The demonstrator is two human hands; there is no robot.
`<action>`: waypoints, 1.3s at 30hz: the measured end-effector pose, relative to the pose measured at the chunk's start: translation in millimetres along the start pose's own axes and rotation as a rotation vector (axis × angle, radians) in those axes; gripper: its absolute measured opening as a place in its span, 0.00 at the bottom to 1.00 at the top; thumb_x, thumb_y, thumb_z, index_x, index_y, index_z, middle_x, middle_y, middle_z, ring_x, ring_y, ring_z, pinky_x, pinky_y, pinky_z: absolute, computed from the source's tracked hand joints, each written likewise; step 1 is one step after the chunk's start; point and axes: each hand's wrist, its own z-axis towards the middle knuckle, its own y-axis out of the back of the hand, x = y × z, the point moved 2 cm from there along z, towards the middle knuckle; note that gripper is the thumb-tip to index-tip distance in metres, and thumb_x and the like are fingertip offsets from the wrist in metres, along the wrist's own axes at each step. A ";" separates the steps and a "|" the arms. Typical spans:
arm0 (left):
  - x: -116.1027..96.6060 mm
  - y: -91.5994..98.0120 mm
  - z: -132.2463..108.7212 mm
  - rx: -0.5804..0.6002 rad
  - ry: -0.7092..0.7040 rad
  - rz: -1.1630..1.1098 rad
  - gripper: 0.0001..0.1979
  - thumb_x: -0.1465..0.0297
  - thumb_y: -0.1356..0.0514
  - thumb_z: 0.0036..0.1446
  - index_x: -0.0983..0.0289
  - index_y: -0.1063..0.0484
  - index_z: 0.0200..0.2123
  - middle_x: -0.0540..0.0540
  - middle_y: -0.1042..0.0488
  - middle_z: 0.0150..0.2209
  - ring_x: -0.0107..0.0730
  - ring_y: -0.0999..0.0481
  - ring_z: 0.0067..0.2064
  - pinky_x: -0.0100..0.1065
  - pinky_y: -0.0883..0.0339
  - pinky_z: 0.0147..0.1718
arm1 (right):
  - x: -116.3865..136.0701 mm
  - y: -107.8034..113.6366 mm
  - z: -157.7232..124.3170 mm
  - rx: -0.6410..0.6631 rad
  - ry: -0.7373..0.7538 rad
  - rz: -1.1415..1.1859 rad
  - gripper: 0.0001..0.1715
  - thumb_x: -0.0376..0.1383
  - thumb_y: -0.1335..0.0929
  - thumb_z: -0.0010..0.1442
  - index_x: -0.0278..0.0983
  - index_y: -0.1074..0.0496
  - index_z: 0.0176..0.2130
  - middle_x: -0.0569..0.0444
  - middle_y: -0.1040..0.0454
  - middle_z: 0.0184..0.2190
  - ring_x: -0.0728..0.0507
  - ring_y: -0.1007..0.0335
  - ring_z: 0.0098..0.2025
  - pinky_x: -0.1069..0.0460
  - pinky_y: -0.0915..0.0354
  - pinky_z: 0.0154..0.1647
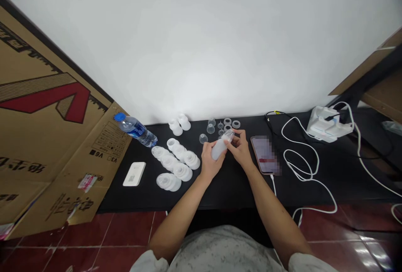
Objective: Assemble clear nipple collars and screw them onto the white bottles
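Note:
My left hand [210, 160] is wrapped round a small translucent white bottle [219, 148], held tilted above the black table [226, 184]. My right hand [240, 146] pinches the clear cap end of the same bottle [229, 134]. Just behind the hands lie several clear caps [211, 128] and clear rings [236, 124]. To the left, several more white bottles [176, 163] lie in rows on the table, and two stand upright near the wall [179, 124].
A phone [265, 155] on a white cable lies right of my right hand. A white power strip [326, 126] with looping cables sits far right. A water bottle [135, 129], a white flat device [134, 173] and a large cardboard box [47, 138] are at left.

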 end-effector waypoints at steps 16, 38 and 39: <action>-2.0 -7.2 -2.6 0.010 -0.054 -0.037 0.19 0.63 0.32 0.67 0.61 0.26 0.58 0.59 0.27 0.46 0.47 0.22 0.50 0.48 0.23 0.52 | 17.7 -6.3 -8.5 -0.088 -0.052 -0.047 0.37 0.54 0.26 0.67 0.45 0.40 0.65 0.48 0.17 0.41 0.36 0.17 0.37 0.43 0.21 0.38; 3.9 -13.3 -0.8 0.017 -0.042 -0.162 0.29 0.61 0.28 0.63 0.57 0.31 0.64 0.61 0.25 0.53 0.50 0.22 0.56 0.51 0.22 0.57 | 35.5 6.2 3.5 -0.145 0.128 -0.379 0.45 0.59 0.24 0.62 0.38 0.33 0.66 0.44 0.15 0.41 0.36 0.17 0.34 0.42 0.20 0.37; 3.5 -12.9 -1.0 0.010 -0.038 -0.175 0.29 0.61 0.28 0.62 0.57 0.31 0.63 0.61 0.26 0.53 0.50 0.22 0.56 0.51 0.23 0.57 | 41.2 8.0 5.0 -0.123 0.135 -0.409 0.44 0.59 0.24 0.61 0.38 0.31 0.65 0.44 0.16 0.40 0.36 0.18 0.33 0.43 0.21 0.36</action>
